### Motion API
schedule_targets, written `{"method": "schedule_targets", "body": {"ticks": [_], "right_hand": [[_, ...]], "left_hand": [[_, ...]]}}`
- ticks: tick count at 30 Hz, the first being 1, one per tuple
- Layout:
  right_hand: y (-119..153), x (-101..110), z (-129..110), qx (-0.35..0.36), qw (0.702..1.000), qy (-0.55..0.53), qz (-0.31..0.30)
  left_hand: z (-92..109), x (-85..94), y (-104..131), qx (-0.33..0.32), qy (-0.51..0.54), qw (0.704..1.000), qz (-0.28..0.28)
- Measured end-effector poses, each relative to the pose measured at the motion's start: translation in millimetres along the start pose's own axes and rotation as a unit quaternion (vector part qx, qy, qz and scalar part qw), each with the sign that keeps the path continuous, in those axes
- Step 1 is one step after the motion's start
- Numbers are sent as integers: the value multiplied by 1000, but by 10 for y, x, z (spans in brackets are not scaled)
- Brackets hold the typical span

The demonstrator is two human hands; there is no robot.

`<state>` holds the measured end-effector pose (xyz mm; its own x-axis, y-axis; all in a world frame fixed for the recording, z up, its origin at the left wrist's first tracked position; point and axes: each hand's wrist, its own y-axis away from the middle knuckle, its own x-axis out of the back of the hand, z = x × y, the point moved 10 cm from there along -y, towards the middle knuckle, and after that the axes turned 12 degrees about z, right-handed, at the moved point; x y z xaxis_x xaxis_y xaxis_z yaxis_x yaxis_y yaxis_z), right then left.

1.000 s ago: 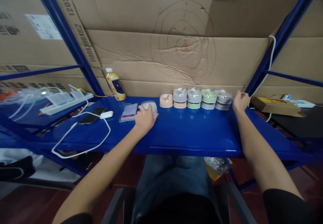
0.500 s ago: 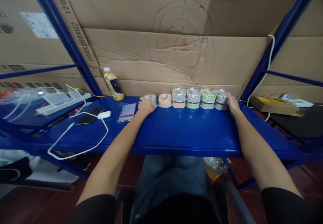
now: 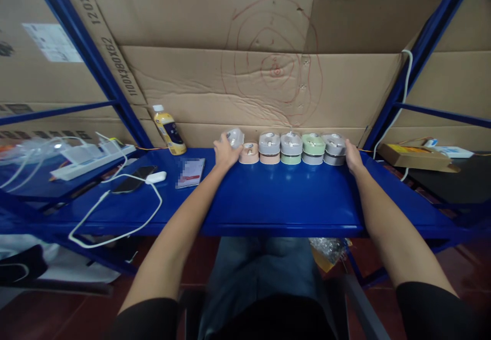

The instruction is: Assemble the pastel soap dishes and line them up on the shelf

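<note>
My left hand point(image 3: 227, 152) is closed around a small greyish box with a clear lid point(image 3: 235, 138), tilted and raised off the table. Directly to its right sits a single peach box point(image 3: 249, 153). Beyond it runs a row of boxes stacked in pairs: grey on peach point(image 3: 269, 144), grey on green point(image 3: 291, 144), green on grey point(image 3: 313, 144) and grey on dark grey point(image 3: 334, 144). At the row's right end, my right hand point(image 3: 353, 157) rests with fingers stretched out along the side of the last stack.
The boxes stand on a blue table point(image 3: 284, 197) before a cardboard wall point(image 3: 184, 69). To the left are a yellow bottle point(image 3: 169, 130), a flat card-like item point(image 3: 192, 171), a dark phone point(image 3: 134, 179), a white cable point(image 3: 115, 243) and a power strip point(image 3: 92, 163). An open carton point(image 3: 418, 157) lies right.
My left hand has lifted the greyish box off the table, tilting it and shifting it right toward the peach box. My right hand stays by the last stack.
</note>
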<state>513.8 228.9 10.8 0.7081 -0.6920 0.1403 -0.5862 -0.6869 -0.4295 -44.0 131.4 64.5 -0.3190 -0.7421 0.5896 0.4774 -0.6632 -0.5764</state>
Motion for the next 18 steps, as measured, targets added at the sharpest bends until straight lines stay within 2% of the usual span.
{"method": "schedule_targets", "body": {"ticks": [4, 8, 14, 18], "right_hand": [[-18, -22, 27, 1, 1000, -4, -16], [-26, -37, 81, -2, 1000, 2, -29], [7, -48, 107, -11, 1000, 16, -23], [94, -153, 17, 11, 998, 7, -56]], "left_hand": [[326, -228, 109, -24, 18, 999, -28], [435, -363, 158, -25, 8, 999, -26], [329, -332, 100, -17, 61, 998, -4], [163, -302, 19, -5, 99, 995, -6]]}}
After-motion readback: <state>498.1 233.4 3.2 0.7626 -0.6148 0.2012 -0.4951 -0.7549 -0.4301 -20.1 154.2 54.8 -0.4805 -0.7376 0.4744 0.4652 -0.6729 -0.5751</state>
